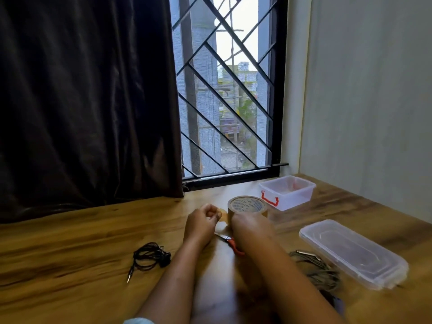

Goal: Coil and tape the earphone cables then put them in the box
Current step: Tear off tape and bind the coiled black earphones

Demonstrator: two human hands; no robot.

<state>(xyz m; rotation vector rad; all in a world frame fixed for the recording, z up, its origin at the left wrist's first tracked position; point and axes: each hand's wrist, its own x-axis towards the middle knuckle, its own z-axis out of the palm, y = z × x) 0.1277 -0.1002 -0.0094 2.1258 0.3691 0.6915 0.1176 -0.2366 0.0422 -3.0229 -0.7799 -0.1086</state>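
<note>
- The step in hand seems to be the taping. The left hand point(203, 218) pinches the tape strip point(224, 216) drawn from the brown tape roll point(247, 205), and the right hand point(251, 228) grips the roll on the bench point(70, 253).
- The black earphone cable point(149, 256) lies loosely coiled and untaped to the left. An olive cable point(315, 270) lies to the right, beside the lid point(353, 252).
- Next, I think, the strip needs cutting with the orange scissors point(230, 242), so one hand must let go first.
- The open box point(287, 191) stands behind the roll.

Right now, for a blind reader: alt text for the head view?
Left hand pinches the tape end, right hand holds the roll on a table. Nearby: scissors, black earphones, another cable, box, lid.
</note>
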